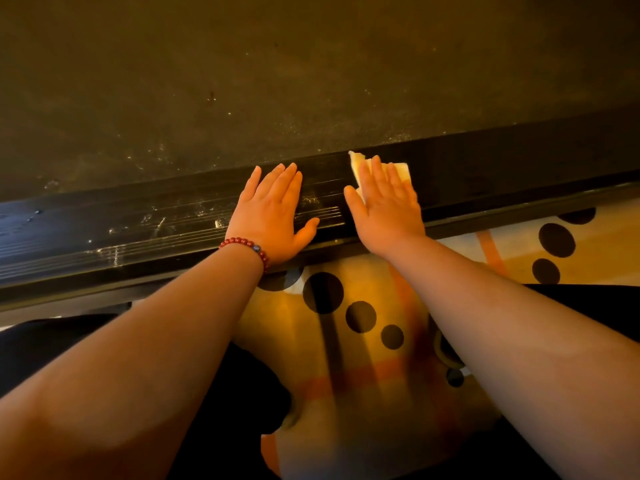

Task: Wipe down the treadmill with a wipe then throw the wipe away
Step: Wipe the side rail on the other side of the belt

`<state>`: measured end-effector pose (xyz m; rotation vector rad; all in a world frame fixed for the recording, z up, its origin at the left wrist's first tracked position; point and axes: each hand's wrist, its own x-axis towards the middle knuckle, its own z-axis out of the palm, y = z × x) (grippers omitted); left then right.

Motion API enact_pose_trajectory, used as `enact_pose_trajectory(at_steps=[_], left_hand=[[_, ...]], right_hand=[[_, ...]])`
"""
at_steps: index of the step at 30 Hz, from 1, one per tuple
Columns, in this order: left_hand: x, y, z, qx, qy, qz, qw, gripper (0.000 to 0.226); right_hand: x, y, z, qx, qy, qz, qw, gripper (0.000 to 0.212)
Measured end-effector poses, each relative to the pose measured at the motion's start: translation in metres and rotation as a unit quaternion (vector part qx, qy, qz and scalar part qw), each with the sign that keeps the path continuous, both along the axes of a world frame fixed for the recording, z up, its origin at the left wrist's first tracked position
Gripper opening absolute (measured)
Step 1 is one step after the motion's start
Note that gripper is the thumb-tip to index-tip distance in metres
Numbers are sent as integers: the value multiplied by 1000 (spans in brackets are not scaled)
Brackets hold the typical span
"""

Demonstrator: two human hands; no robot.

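The treadmill's dark running belt (277,81) fills the upper part of the view, and its black ribbed side rail (138,223) runs across the middle. A pale wipe (401,169) lies on the rail, mostly hidden beneath my right hand (384,206), which presses on it with flat, straight fingers. My left hand (273,216), with a red bead bracelet at the wrist, rests flat on the rail just left of the right hand and holds nothing. Wet streaks and specks show on the rail to the left.
Below the rail lies an orange and cream rug (363,341) with black dots and stripes. My dark-clothed knees (221,386) sit on it at both lower sides. The rail's outer edge (519,211) drops to the floor.
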<state>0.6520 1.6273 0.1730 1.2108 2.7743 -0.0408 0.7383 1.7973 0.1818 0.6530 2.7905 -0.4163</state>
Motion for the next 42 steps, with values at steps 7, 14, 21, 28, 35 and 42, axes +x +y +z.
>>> enact_pose_trajectory(at_steps=[7,14,21,28,35,42], left_hand=[[2,-1,0,26,-14,1,1000,78],[1,0,1,26,-24,5,999,79],[1,0,-1,38,-30,22,999,82],[0,1,-2,24,-31,31,999,85],[-1,1,-1,17,-35,32,999,85],[0,2,-1,21,-35,34,999,85]], right_hand=[[11,4,4,-16,13,169,985,56],[-1,14,1,-14,-5,21,1000,59],[4,14,2,-33,11,140,990,58],[-21,10,4,-16,23,-14,1000,62],[-27,25,2,-21,16,70,997,63],[-44,-2,3,-37,3,94,995,60]])
